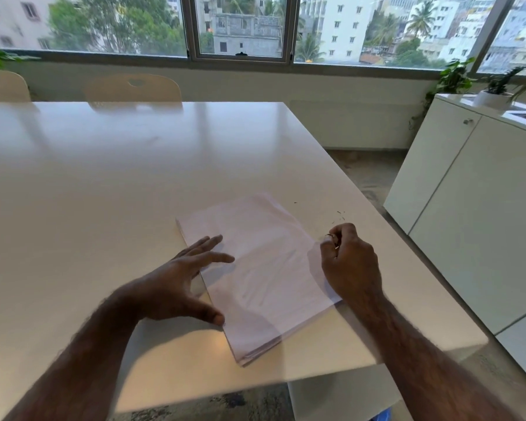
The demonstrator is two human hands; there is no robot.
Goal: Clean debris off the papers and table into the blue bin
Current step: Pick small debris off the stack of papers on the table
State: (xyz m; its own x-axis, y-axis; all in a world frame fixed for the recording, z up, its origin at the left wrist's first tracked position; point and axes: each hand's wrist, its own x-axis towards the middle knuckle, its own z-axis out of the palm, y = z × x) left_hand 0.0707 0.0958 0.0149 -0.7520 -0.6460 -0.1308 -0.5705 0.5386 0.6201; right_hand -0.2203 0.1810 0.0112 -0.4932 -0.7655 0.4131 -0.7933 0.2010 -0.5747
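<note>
Where the two forearms reach in, a stack of white papers (255, 268) lies flat on the white table (88, 177) between the hands, sheets slightly fanned at the near corner, surface faintly creased. The left hand (179, 281) is spread open, fingers extended, thumb and fingertips touching the stack's left edge, holding nothing. The right hand (349, 262) is curled closed at the stack's right edge, pinching small bits. Just beyond it, dark debris specks (339, 216) lie scattered on the table.
</note>
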